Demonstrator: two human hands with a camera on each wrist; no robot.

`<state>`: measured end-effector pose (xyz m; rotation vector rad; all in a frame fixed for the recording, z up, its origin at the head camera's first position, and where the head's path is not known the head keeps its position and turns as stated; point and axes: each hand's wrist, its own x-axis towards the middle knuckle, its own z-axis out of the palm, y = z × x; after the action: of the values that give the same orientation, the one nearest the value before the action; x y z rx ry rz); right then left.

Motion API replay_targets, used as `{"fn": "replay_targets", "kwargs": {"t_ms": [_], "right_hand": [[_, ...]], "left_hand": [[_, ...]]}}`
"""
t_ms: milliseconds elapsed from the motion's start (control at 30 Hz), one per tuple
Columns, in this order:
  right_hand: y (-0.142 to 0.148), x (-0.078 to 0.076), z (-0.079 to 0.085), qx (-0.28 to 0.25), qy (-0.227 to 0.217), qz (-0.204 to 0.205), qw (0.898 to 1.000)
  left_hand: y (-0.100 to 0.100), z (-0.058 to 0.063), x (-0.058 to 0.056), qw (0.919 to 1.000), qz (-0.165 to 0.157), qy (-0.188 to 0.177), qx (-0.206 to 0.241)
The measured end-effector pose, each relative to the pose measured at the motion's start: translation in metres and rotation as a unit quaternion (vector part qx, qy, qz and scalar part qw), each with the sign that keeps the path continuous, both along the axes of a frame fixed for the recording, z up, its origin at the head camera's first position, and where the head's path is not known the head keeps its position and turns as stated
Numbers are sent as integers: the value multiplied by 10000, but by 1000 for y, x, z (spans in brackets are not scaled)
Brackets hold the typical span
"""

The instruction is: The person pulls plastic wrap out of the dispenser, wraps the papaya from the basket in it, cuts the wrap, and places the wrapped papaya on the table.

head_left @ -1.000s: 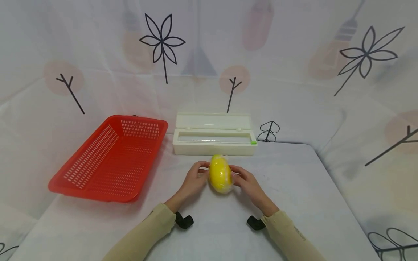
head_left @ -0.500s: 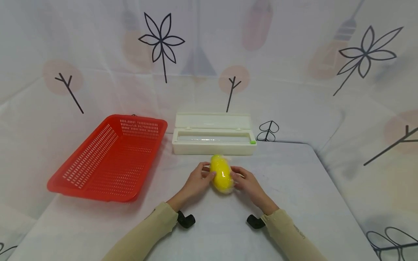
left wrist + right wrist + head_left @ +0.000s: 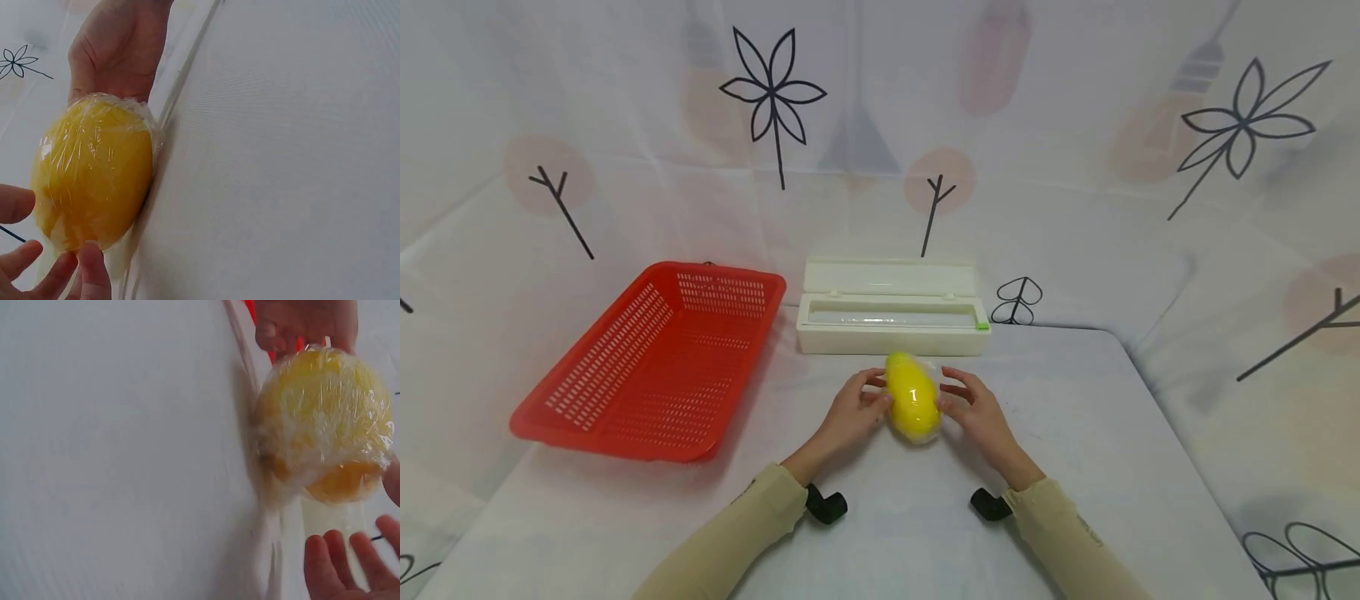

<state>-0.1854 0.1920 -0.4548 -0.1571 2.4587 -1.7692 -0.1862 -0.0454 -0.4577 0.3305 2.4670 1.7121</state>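
A plump yellow fruit (image 3: 914,398), oval and wrapped in clear cling film, is between my two hands in the head view; its exact kind is hard to tell. My left hand (image 3: 850,414) holds its left side, the thumb and fingertips against the film. On the right side, my right hand (image 3: 985,417) has its thumb at the film while its spread fingers stand apart from the fruit. The right wrist view shows film bunched around the wrapped fruit (image 3: 325,419). In the left wrist view the film on the fruit (image 3: 97,169) is wrinkled near the top.
Just behind the fruit stands a cream cling-film dispenser (image 3: 891,342), lid raised, with a green slider at its right end. A red plastic basket (image 3: 700,400) sits to the left. A white cloth (image 3: 917,542) covers the table, and a patterned cloth (image 3: 1075,167) hangs behind.
The fruit has turned slightly and shifted a little to the right. My left thumb has come onto its side. My right fingers have lifted off the fruit and spread.
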Motion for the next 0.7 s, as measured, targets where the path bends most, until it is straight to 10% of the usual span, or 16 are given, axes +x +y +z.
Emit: {"fn": "replay_targets", "kwargs": {"t_ms": [200,467,700], "right_hand": [[7,-3,0,-36,422,452,9981],[7,0,1,-69,168,575,9982],[5,0,-3,-68,73,933,9956]], "left_hand": [[0,-3,-2,9987,-473,177,-65],[0,-6,-4,9979,-400,-473,-163],[-6,-2,-5,9991,-352,-201,-84]]}}
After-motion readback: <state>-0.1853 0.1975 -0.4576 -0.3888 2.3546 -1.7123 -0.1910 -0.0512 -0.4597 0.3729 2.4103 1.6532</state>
